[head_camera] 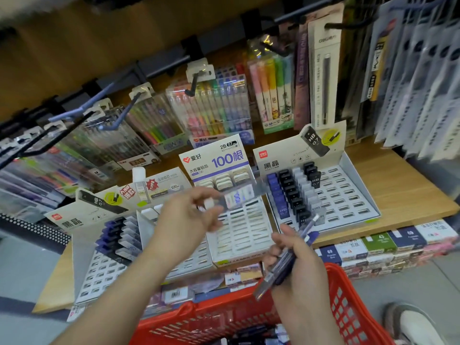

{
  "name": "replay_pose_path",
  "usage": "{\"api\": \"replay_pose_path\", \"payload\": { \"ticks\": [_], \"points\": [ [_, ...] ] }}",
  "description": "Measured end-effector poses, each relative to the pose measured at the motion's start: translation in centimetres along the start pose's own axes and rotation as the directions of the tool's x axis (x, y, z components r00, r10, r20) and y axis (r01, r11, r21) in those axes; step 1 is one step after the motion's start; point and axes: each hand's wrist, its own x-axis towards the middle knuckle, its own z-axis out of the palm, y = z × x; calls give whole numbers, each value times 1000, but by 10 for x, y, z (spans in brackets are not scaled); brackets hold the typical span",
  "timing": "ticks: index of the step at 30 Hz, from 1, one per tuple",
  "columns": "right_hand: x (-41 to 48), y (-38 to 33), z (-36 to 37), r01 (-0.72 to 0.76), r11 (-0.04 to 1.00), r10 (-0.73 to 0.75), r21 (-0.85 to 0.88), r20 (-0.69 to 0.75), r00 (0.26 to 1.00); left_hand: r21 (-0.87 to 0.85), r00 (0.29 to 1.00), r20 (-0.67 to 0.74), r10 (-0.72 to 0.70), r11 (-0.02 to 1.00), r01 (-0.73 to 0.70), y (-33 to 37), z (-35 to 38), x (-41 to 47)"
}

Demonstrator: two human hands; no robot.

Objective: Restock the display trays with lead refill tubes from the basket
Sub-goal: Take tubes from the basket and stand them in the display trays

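Observation:
My left hand (189, 217) pinches a clear lead refill tube (239, 196) with a white cap and holds it over the middle display tray (239, 235). My right hand (296, 265) grips a bundle of dark blue and clear refill tubes (286, 262) above the red basket (249, 317). The right tray (348, 195) holds rows of blue, black and clear tubes on its left side. The left tray (104, 267) holds blue and black tubes at its top. More tubes lie in the basket's bottom.
The trays stand on a wooden shelf (403, 180). Packs of coloured pens (216, 108) hang on hooks behind them. Small boxed goods (380, 247) line the shelf below at the right. A white shoe (418, 324) shows at the lower right.

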Motion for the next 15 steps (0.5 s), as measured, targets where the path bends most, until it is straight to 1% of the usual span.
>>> {"api": "replay_pose_path", "payload": {
  "ticks": [1, 3, 4, 6, 8, 9, 15],
  "points": [
    [0, -2, -1, -18, 999, 18, 29, 0, 1000, 118, 995, -78, 60, 992, -51, 2, -6, 10],
    [0, -5, -2, -43, 998, 43, 53, 1, 999, 363, 974, -138, 178, 924, -117, 6, -12, 26],
    [1, -5, -2, -56, 997, 56, 59, 3, 998, 447, 962, -136, 238, 881, -155, 7, -12, 32],
    [1, -5, -1, -82, 995, 82, 50, 5, 997, 553, 936, -75, 344, 796, -247, 6, -8, 43],
    [2, -5, 1, -91, 996, 91, 22, 6, 996, 633, 909, 34, 415, 695, -341, 1, -2, 53],
    [1, -5, 2, -91, 996, 91, 11, 6, 996, 650, 900, 79, 429, 662, -373, -2, 1, 56],
    [-1, -5, -1, -101, 994, 101, -51, -1, 995, 690, 869, 210, 449, 562, -457, -11, 17, 68]
  ]
}}
